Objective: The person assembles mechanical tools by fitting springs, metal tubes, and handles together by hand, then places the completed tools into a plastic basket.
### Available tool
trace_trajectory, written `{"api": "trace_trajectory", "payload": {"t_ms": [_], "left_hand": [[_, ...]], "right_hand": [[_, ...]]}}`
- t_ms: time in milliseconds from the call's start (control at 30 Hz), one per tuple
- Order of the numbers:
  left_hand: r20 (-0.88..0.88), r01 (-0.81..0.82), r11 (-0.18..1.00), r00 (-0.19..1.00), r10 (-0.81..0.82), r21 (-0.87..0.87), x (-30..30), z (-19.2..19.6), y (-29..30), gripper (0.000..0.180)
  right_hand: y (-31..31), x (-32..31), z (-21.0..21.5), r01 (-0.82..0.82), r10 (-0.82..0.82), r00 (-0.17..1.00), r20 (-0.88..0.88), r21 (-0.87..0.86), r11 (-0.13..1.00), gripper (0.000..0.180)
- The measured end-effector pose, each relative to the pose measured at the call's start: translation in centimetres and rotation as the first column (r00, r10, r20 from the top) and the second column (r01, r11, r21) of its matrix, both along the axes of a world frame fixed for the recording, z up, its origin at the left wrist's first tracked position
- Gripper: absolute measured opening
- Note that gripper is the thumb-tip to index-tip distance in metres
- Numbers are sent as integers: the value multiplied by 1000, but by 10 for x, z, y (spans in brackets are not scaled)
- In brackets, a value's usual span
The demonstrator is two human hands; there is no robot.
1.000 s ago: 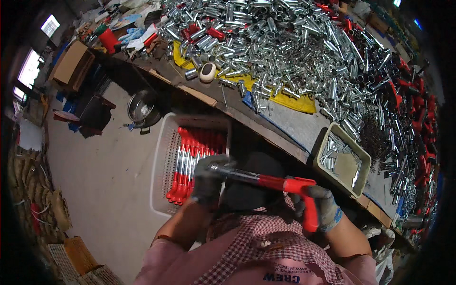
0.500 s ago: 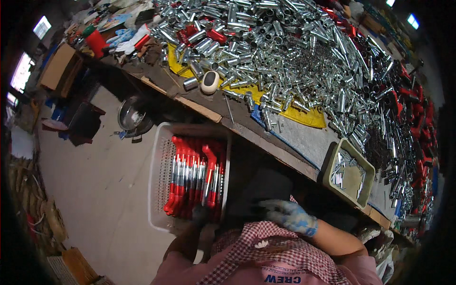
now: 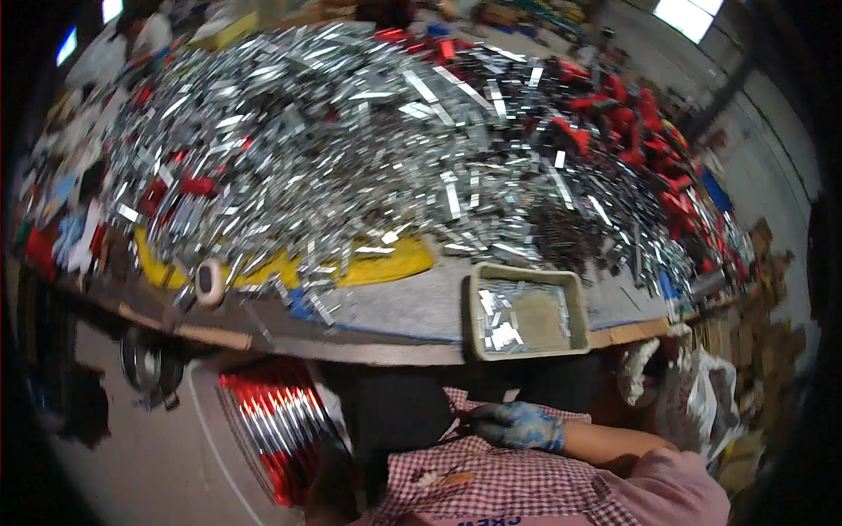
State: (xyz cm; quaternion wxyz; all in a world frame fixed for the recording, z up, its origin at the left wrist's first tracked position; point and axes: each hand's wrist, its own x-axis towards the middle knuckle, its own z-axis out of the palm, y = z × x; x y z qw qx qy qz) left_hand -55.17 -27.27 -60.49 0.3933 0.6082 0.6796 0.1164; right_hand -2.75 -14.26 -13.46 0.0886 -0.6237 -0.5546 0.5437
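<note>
My right hand (image 3: 519, 426), in a pale glove with blue stains, rests over the checked apron on my lap. Its fingers point left, loosely stretched, and nothing shows in them. Low beside the crate (image 3: 210, 447) is my left hand (image 3: 331, 465), dark and blurred against the shadow; its fingers cannot be made out. Inside that pale plastic crate lies a row of red-and-chrome tools (image 3: 279, 425), packed side by side, next to the left hand.
A workbench (image 3: 395, 352) spans the view, heaped with chrome tubes and sockets (image 3: 307, 131). Red parts (image 3: 631, 131) lie at right. A beige tray (image 3: 531, 352) with small metal pins stands at the front edge. Left of it are a white rounded device (image 3: 209, 282) and yellow sheeting (image 3: 386, 263).
The view has swung right and up, so bench and tray appear further left and the crate lower. My right hand has come down onto the apron. The left hand remains near the crate.
</note>
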Motion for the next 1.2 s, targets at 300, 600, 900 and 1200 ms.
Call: {"api": "trace_trajectory", "payload": {"t_ms": [300, 600, 900, 1200], "left_hand": [[141, -147, 956, 984, 114, 254, 132, 131, 226, 15], [-78, 473, 406, 720, -689, 782, 354, 558, 297, 41], [-531, 943, 304, 327, -782, 134, 507, 574, 355, 71], [-244, 653, 473, 704, -667, 592, 479, 540, 351, 46]], "right_hand": [[3, 27, 46, -47, 90, 977, -195, 213, 976, 43], [36, 108, 114, 620, -506, 774, -381, 294, 728, 32], [27, 195, 98, 643, -639, 743, -199, 474, 601, 33], [207, 209, 142, 95, -301, 935, 186, 689, 719, 45]]}}
